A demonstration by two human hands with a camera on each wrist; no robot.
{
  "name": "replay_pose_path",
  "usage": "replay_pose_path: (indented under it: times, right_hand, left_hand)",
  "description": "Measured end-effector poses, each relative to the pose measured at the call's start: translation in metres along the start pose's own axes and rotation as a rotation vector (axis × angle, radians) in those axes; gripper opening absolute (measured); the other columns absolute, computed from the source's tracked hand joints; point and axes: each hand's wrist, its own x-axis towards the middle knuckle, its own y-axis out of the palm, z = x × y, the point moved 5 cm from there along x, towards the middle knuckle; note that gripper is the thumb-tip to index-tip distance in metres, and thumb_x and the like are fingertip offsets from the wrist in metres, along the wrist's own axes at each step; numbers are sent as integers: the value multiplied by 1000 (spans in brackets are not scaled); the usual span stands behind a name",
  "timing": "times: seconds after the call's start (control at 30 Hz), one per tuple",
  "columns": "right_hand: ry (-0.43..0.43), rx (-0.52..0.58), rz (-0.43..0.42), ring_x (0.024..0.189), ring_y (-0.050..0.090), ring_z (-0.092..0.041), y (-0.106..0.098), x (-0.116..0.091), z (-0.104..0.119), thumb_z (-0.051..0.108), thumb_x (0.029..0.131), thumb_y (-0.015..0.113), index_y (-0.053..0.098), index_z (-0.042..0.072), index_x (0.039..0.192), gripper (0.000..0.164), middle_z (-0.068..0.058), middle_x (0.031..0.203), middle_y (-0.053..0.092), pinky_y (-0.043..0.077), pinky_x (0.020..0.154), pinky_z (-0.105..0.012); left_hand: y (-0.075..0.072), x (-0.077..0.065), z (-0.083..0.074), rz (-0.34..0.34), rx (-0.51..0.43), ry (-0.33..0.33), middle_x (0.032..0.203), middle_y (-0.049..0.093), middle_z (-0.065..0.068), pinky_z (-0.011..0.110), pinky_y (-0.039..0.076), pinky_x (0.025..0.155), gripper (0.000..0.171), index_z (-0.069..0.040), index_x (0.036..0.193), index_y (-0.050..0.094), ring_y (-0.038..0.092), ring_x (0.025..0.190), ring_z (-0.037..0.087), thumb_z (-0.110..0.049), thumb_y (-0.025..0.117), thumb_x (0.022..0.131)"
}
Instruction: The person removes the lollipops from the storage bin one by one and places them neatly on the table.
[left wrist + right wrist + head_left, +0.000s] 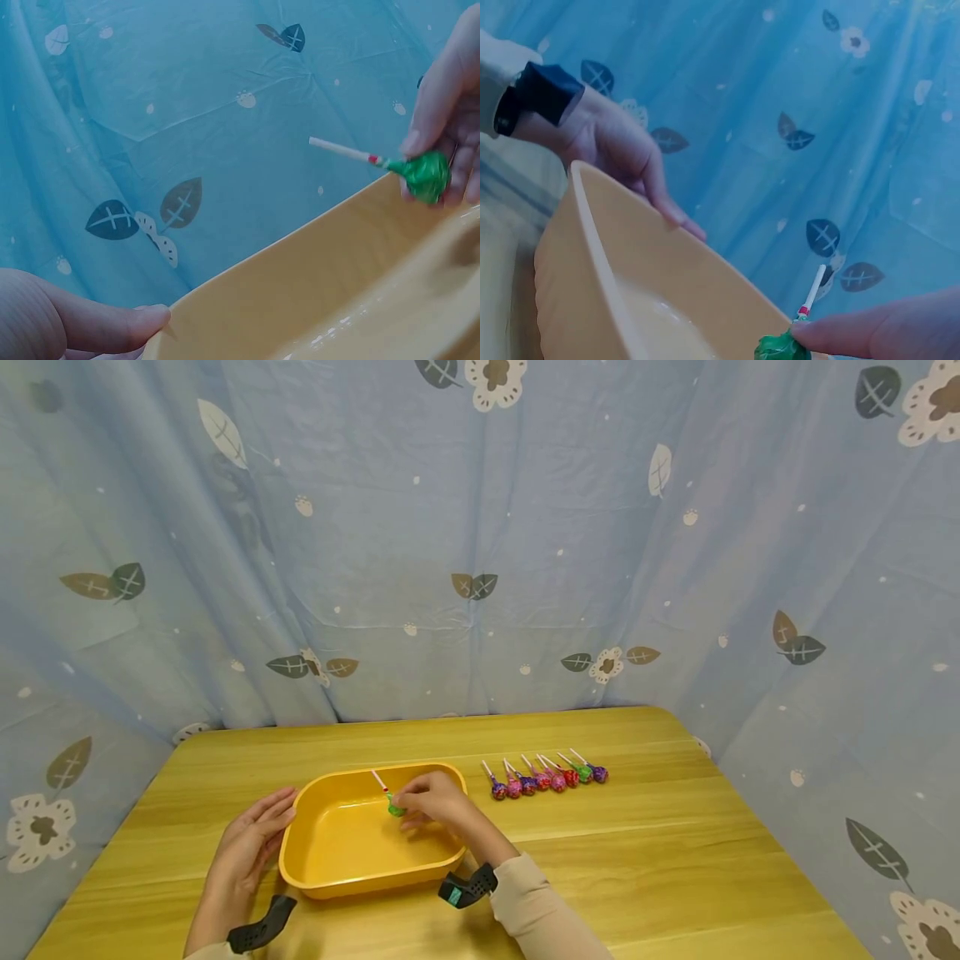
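Note:
My right hand (435, 802) pinches a green-wrapped lollipop (395, 808) by its candy head, over the inside of a yellow plastic basin (375, 877). The white stick points up and to the left. In the left wrist view the lollipop (427, 176) hangs above the basin's far wall. My left hand (251, 839) rests against the basin's left end, its fingers fairly straight along the outside. The thumb's tip lies right at the rim in the left wrist view. From the right wrist view, the left hand (622, 150) is beyond the basin wall.
Right of the basin, several wrapped lollipops lie in a row: a purple one (598, 773), a green one (582, 772), a red one (571, 777) and pink ones among them. All sit on a wood-grain table (637, 860). A patterned blue curtain (420, 527) hangs behind it.

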Motion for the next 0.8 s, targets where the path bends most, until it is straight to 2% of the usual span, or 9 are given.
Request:
replay_pose_path:
  times: [0.13, 0.37, 0.5, 0.53, 0.6, 0.7, 0.77, 0.8]
  right_hand:
    - [-44, 1, -11, 75, 69, -29, -6, -5, 5, 14, 92, 68, 70, -2, 97, 17, -8, 84, 67, 59, 70, -40]
    - [-88, 105, -37, 82, 68, -29, -20, -11, 9, 13, 92, 68, 69, -5, 101, 20, -11, 91, 66, 55, 83, -47]
    - [-110, 89, -70, 83, 68, -27, -29, -19, 14, 14, 93, 67, 68, -4, 105, 22, -10, 93, 66, 54, 83, -47]
    - [-114, 82, -79, 83, 68, -27, -32, -21, 15, 15, 93, 67, 68, -4, 106, 22, -10, 94, 66, 54, 84, -47]
    - [-116, 76, -99, 85, 68, -28, -39, -25, 16, 16, 93, 67, 68, -2, 107, 23, -9, 95, 66, 54, 85, -48]
    - [-132, 76, -126, 90, 67, -32, -49, -29, 15, 17, 94, 66, 68, -3, 109, 25, -10, 98, 65, 53, 87, -49]
    - [-147, 71, -154, 93, 65, -35, -57, -31, 13, 18, 94, 66, 67, -2, 111, 26, -10, 99, 65, 53, 86, -48]
    - [-155, 69, -170, 94, 64, -37, -61, -32, 11, 18, 94, 67, 67, -2, 111, 27, -10, 99, 65, 54, 86, -48]
  left_hand:
    - [0, 0, 0, 9, -2, 10, 101, 68, -18, 19, 52, 82, 32, -36, 95, 70, 64, 96, 0, -6, 60, 96]
    - [1, -1, 0, 6, 6, 1, 101, 68, -19, 20, 52, 83, 29, -36, 97, 70, 64, 96, -1, -8, 61, 96]
    - [1, -1, 1, 1, 9, -5, 101, 68, -19, 19, 52, 83, 30, -36, 96, 69, 64, 96, -1, -7, 61, 96]
    - [1, -1, 1, -5, 12, -11, 100, 68, -20, 19, 52, 84, 29, -35, 99, 69, 64, 96, -1, -8, 62, 96]
    - [0, -1, 2, -18, 45, -24, 101, 66, -22, 19, 51, 85, 28, -30, 115, 64, 63, 96, -3, -10, 62, 96]
    - [0, -1, 4, -41, 87, -49, 100, 64, -25, 18, 51, 86, 50, -20, 141, 45, 61, 96, -5, -12, 63, 96]
    - [0, 0, 4, -47, 95, -57, 100, 64, -25, 18, 50, 87, 63, -13, 150, 31, 61, 96, -6, -12, 63, 96]
    - [0, 0, 4, -52, 85, -62, 100, 65, -24, 19, 50, 87, 64, -13, 150, 31, 61, 96, -5, -12, 63, 95]
